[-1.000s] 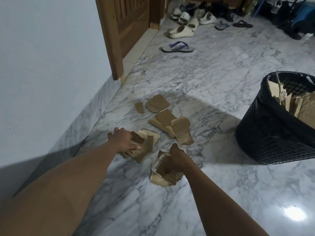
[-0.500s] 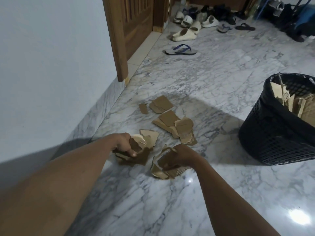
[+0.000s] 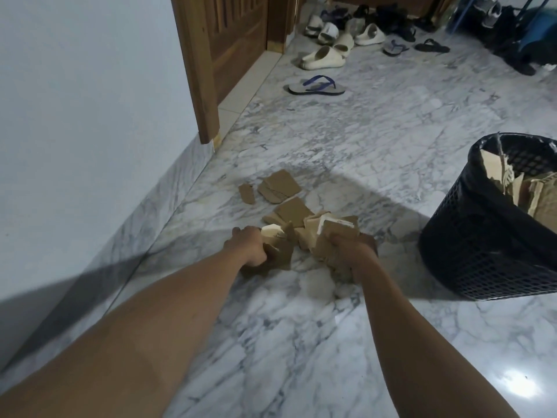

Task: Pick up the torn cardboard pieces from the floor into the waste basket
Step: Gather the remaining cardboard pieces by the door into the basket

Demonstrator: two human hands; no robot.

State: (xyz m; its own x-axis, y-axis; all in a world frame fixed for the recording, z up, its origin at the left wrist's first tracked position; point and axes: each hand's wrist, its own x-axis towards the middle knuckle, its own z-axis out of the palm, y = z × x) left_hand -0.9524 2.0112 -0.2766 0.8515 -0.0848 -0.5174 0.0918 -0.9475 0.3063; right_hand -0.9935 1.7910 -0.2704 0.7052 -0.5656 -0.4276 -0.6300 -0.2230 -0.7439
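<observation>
Brown torn cardboard pieces [image 3: 280, 187] lie scattered on the marble floor ahead of me. My left hand [image 3: 248, 245] is closed around a bunch of cardboard scraps [image 3: 280, 250], held low over the floor. My right hand [image 3: 351, 247] grips a second, thicker wad of cardboard pieces [image 3: 330, 233], lifted a little above the floor. A black mesh waste basket [image 3: 482, 267] with a black liner stands to the right, holding several cardboard pieces [image 3: 539, 200]. More flat pieces [image 3: 294, 211] lie just beyond both hands.
A white wall with a marble skirting runs along the left. A wooden door frame [image 3: 196, 86] stands ahead on the left. A blue-strapped flip-flop [image 3: 316, 87] and several sandals [image 3: 325, 57] lie farther back on the floor.
Both hands closed on their cardboard bunches and lifted them off the floor; my right hand moved forward and to the right with its wad.
</observation>
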